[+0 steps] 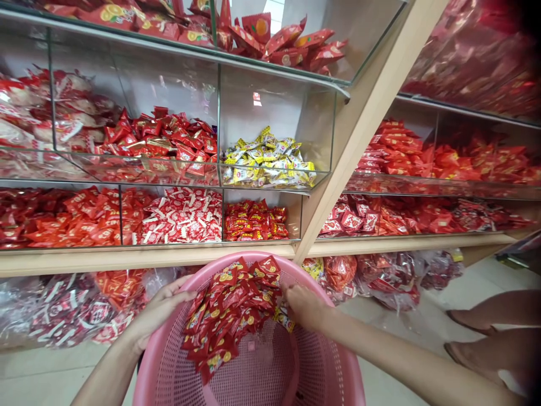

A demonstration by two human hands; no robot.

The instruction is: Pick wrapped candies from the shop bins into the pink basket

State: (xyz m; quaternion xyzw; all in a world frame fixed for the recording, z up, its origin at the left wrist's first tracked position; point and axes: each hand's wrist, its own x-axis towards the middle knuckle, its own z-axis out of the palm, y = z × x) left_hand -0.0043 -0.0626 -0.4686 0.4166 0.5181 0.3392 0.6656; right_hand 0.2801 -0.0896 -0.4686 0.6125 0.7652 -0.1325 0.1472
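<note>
A pink plastic basket (163, 361) with mesh walls stands below the shelves. Red candy packets printed with orange slices (232, 310) lie heaped in it, towards its far left side. My left hand (163, 307) grips the basket's left rim, fingers laid over the edge. Inside the basket, at the right of the heap, my right hand (302, 307) is closed, knuckles up. Directly below its fingers are yellow-and-white wrapped candies (284, 318); whether the fingers grip them is hidden. The basket's mesh floor shows in front of the heap.
Glass-fronted shelves hold red packets (160, 138), yellow candies (270, 158) and red-and-white sweets (183, 217). A slanting wooden post (363, 135) divides them. Filled clear bags (71, 304) sit under the bottom shelf. Another person's feet (473, 321) are at right.
</note>
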